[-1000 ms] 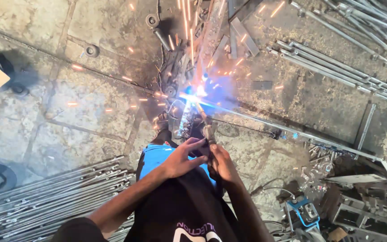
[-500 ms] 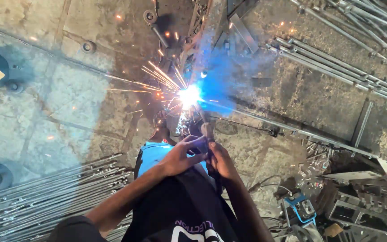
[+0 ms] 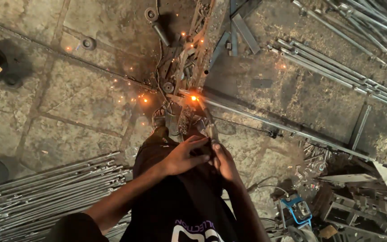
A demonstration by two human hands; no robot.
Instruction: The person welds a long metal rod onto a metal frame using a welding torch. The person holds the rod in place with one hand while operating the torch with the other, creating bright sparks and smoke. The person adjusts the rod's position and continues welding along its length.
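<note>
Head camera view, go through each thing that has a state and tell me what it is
left hand: closed over the right hand
right hand: gripping the electrode holder
electrode holder: held, rod pointing down at the joint
weld spot: glowing orange, no arc
sparks: scattered, glowing on the stone floor
long steel bar: lying on the floor

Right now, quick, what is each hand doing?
Left hand: closed around the welding holder, steadying it.
Right hand: closed on the same welding holder.

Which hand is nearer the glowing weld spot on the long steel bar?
Right. The right hand grips the electrode holder that reaches toward the glowing weld spot; the left hand sits beside it, slightly farther left.
</note>
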